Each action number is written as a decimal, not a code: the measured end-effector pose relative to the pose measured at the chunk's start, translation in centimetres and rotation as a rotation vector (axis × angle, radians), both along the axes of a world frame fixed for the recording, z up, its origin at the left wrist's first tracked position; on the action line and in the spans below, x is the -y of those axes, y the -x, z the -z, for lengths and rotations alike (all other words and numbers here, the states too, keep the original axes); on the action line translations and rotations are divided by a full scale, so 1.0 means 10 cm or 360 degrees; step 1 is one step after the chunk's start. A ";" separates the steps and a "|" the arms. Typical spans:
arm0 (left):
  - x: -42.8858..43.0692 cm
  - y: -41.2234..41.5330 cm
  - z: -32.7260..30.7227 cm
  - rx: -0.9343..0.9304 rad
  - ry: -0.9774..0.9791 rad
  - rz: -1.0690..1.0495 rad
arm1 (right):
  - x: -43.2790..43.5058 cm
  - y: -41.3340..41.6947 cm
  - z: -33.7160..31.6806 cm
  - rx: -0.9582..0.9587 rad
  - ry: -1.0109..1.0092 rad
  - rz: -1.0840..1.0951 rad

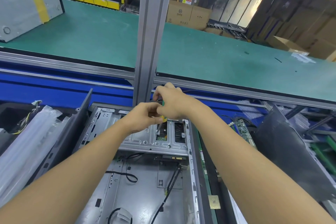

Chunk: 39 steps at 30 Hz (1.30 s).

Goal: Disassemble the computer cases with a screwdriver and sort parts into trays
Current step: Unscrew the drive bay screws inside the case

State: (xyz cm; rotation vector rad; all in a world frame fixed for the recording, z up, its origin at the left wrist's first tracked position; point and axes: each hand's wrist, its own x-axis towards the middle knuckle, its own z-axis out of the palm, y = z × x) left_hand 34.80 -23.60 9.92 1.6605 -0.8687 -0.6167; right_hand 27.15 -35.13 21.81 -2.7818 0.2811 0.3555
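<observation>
Gripping the screwdriver (164, 118) by its handle, the right hand (172, 103) sits on top, probably to turn it. The left hand (143, 116) touches it and pinches lower down, likely to keep the shaft upright. The tip meets the bracket (145, 142) in the open case (141, 187), which lies flat between the left tray (72, 129) and right tray (281, 142) (bags one side, boards the other). Fingers hide most of the handle, and the screw is too small to make out.

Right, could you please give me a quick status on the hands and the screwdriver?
Right hand grips screwdriver top. Left hand pinches its lower handle. Tip down on drive bracket in open case. Loose black cables below, clear of tip.
</observation>
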 end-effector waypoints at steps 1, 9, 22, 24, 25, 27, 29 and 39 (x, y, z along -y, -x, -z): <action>0.02 0.00 0.01 0.0038 0.0001 -0.0050 | -0.02 0.01 0.03 0.0050 0.0043 0.0051; 0.17 0.07 0.01 0.0239 -0.0182 -0.0106 | -0.11 -0.01 0.09 0.0163 0.0352 0.0360; 0.16 0.02 -0.02 0.0308 -0.0290 -0.0105 | -0.12 -0.02 0.06 0.0137 0.0333 0.0499; 0.15 0.02 -0.05 0.0251 -0.0236 0.0023 | -0.11 -0.03 0.07 0.0132 0.0269 0.0468; 0.12 0.00 -0.06 0.0180 -0.0177 0.0088 | -0.09 -0.03 0.05 0.0110 0.0223 0.0423; 0.05 -0.04 -0.07 0.0036 -0.0080 0.0157 | -0.04 -0.04 0.00 0.0021 0.0175 0.0283; 0.01 -0.09 -0.06 -0.0034 -0.0051 0.0161 | -0.01 -0.05 -0.06 -0.0044 0.0144 0.0151; 0.12 -0.04 0.07 0.0237 -0.0178 -0.0048 | -0.10 -0.01 0.12 0.0221 0.0220 0.0459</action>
